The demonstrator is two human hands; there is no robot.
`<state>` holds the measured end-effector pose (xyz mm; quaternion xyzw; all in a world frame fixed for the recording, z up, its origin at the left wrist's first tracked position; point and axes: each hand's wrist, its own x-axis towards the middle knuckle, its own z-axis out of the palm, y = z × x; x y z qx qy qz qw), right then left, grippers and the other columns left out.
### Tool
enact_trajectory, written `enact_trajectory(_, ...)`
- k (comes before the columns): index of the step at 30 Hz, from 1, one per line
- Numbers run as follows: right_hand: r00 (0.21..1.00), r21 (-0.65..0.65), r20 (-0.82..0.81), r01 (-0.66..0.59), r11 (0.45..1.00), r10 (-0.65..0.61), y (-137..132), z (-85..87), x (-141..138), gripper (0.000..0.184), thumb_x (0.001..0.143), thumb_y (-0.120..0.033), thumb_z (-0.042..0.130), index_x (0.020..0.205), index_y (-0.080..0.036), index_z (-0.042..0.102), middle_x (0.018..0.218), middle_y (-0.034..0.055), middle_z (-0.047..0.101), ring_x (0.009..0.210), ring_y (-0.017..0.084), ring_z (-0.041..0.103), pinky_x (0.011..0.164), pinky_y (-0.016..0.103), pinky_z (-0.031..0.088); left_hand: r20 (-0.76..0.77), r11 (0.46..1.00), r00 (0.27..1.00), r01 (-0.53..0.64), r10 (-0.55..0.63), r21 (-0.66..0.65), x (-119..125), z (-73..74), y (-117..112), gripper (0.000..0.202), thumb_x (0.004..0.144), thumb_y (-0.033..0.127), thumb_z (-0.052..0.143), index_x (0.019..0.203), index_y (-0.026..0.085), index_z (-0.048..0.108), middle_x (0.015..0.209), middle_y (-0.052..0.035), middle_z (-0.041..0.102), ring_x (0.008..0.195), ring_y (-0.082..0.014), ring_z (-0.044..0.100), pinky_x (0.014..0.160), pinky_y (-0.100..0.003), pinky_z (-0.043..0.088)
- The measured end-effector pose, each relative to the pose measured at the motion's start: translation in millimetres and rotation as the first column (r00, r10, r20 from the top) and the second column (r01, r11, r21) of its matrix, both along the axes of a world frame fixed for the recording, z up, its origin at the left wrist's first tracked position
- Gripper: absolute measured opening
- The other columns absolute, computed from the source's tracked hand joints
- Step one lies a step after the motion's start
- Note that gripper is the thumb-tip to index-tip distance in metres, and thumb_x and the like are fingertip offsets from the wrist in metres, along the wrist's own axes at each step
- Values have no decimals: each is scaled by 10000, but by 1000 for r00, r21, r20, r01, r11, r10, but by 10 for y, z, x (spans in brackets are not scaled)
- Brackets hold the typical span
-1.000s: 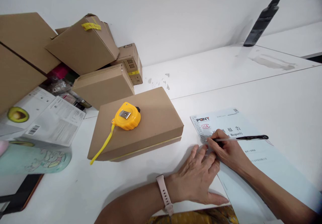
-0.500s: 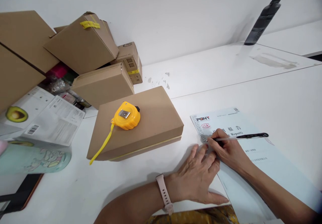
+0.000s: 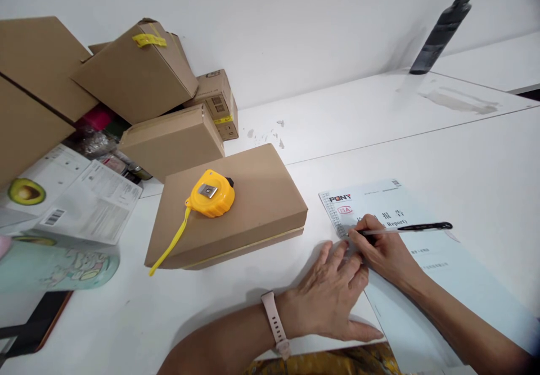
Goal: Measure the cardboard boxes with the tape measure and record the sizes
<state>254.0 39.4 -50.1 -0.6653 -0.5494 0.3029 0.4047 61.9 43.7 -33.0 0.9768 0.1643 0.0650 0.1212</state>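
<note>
A pale blue printed report sheet [image 3: 439,251] lies on the white table [image 3: 442,156] at the right. My right hand [image 3: 386,254] is closed round a black pen [image 3: 405,229], with the tip touching the sheet's upper left corner. My left hand [image 3: 329,296] lies flat beside it, fingers spread, pressing the sheet's left edge; a pink watch strap is on its wrist. To the left, a flat cardboard box [image 3: 230,209] carries a yellow tape measure [image 3: 211,198] with a yellow strap hanging over its front edge.
Several cardboard boxes [image 3: 139,74] are piled at the back left against the wall. White printed cartons [image 3: 71,195] and a pale green bottle [image 3: 54,265] lie at the left edge. A dark slanted object [image 3: 441,32] stands at the back right. A yellow patterned item [image 3: 329,364] shows at the bottom edge.
Hardly anything differs; the pen in my right hand has tilted slightly and the view has shifted a little. My left hand has stayed put.
</note>
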Motion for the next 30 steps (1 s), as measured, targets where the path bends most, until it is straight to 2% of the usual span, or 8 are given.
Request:
enact_trajectory(7,1000,0,1,-19,1000,19,4,6,1,263,905,-408,569,710,-251,489,588,-37,482,521,140,426,485,282,369,0,999,1000,0,0,-38,-1,10,8,880,925,745,395,1473,56,392,1516,-163,452,1493,-374,224,1247,-540,129)
enact_trajectory(15,1000,10,19,7,1000,-8,-1,11,2,254,895,-400,583,714,-249,490,579,-38,498,520,135,444,483,271,376,13,993,1000,5,-3,-115,3,-4,28,887,906,751,440,1458,58,393,1535,-177,430,1532,-349,149,1255,-576,74)
enact_trajectory(22,999,29,51,-4,1000,2,10,21,-5,231,887,-356,572,707,-248,477,560,-50,461,518,131,433,491,266,373,6,995,1000,6,-5,-100,3,-19,23,901,889,768,456,1459,72,399,1559,-176,406,1534,-354,144,1253,-575,74)
enact_trajectory(30,1000,6,9,15,1000,-15,2,-25,12,219,905,-354,561,734,-249,473,579,-60,441,514,124,406,477,264,341,4,996,1000,5,-5,-94,9,-20,14,896,904,769,412,1450,59,409,1519,-176,443,1526,-363,152,1251,-579,69)
